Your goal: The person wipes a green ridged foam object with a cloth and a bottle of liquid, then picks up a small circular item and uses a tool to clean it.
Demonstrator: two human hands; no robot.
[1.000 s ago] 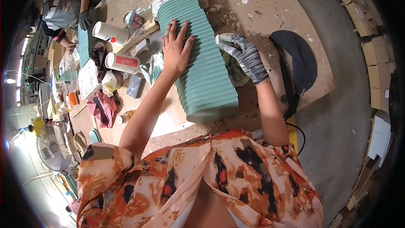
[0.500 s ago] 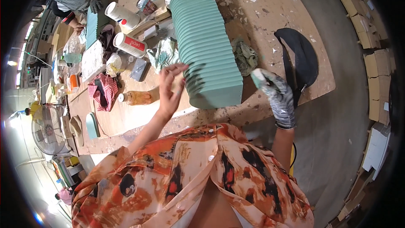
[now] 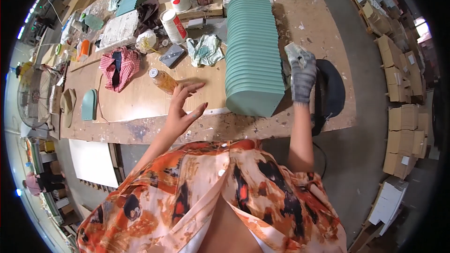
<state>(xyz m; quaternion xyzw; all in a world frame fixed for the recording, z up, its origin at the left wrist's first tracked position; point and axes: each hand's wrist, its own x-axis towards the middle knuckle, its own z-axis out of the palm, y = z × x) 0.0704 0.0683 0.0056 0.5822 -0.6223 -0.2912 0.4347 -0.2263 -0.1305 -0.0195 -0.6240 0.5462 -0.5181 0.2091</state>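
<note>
Head view. Green ribbed block [image 3: 253,51] lengthwise on workbench [image 3: 140,98], near end at front edge. Right hand [image 3: 301,72], gloved, closed on pale wad [image 3: 293,49] beside block's right flank. Left hand [image 3: 182,110] bare, fingers spread, touching nothing.

Risk: block nudged off edge; amber bottle [image 3: 162,80] knocked by left hand.

Packages: two white cylinders with red labels [image 3: 176,9] at back; stacked tan cartons [image 3: 403,84] right, on floor.

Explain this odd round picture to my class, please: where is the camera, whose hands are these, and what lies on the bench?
The camera sits on a person's head and looks down, so its wide lens bends the edges. Both arms belong to that person. The bare left hand hovers open above the wooden workbench, holding nothing. The gloved right hand grips a small pale pad beside a long ribbed green panel. Nearby lie a crumpled rag, an amber bottle on its side, two white cans and a checked cloth. Another person's hands show at the top.
</note>
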